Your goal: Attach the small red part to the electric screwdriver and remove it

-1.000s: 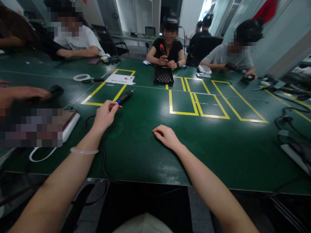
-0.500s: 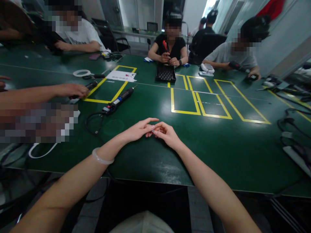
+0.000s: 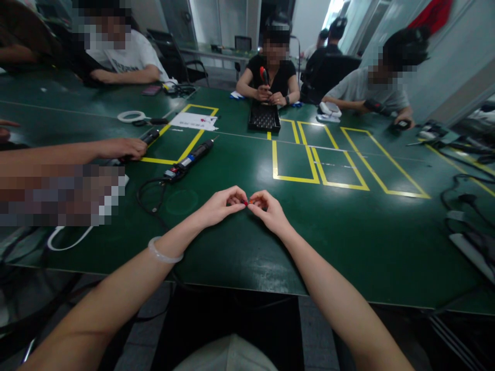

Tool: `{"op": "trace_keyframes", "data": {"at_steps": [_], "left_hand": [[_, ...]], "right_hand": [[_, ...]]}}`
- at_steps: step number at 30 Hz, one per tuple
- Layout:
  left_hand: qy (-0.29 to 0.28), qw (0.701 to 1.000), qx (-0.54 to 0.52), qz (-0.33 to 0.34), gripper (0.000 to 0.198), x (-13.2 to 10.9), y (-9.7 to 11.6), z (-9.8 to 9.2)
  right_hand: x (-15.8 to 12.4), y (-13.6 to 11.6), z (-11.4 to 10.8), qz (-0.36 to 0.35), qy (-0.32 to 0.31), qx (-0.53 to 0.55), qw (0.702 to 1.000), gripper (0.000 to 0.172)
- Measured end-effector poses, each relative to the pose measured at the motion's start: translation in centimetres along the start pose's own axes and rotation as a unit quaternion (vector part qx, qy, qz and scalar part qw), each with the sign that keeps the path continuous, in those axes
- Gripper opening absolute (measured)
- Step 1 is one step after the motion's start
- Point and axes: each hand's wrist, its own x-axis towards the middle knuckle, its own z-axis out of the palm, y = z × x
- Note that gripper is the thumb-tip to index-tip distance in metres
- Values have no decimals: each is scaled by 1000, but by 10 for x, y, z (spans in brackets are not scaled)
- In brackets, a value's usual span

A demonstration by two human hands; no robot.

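Observation:
My left hand (image 3: pixel 223 207) and my right hand (image 3: pixel 271 212) meet fingertip to fingertip above the green table (image 3: pixel 240 257). Between the left thumb and fingers sits a tiny red piece (image 3: pixel 245 203). A tiny orange piece (image 3: pixel 251 201) shows at the right fingertips, pinched by thumb and finger. The two pieces are too small to identify, and I cannot tell whether they are joined. A pale bangle circles my left wrist.
An electric screwdriver (image 3: pixel 191 158) with a looped black cable lies left of my hands. Yellow tape outlines (image 3: pixel 296 179) mark the table ahead. Across it, a person holds a red-tipped tool over a black tray (image 3: pixel 264 127). Another person's hand (image 3: pixel 131 148) grips a dark tool at left.
My left fingers have curled in from a stretched pose, and the fingertips of both hands now pinch. The red and orange pieces show more clearly. The neighbour's hand at left has shifted slightly right.

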Motion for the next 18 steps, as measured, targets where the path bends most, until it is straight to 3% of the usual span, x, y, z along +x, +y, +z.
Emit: {"op": "trace_keyframes", "data": {"at_steps": [6,8,10,12,14,16,18], "left_hand": [[-14,997,76,18,27,0,1,-7],[40,986,158,23,35,1,-2,-24],[133,952,277,12,43,0,-11,-50],[213,900,379,-41,53,-5,-25,-82],[258,852,439,-123,68,-13,-43,-113],[267,824,458,-200,84,-22,-59,-138],[246,815,449,-271,94,-29,-72,-156]], "right_hand": [[2,4,-1,21,-12,8,1000,24],[2,6,-2,28,-8,5,1000,25],[2,7,-3,33,-5,0,999,24],[2,7,-4,34,-6,-6,999,23],[2,6,-3,33,-10,-12,999,23],[2,6,-3,31,-17,-21,999,22],[1,5,-2,29,-23,-28,999,21]]}}
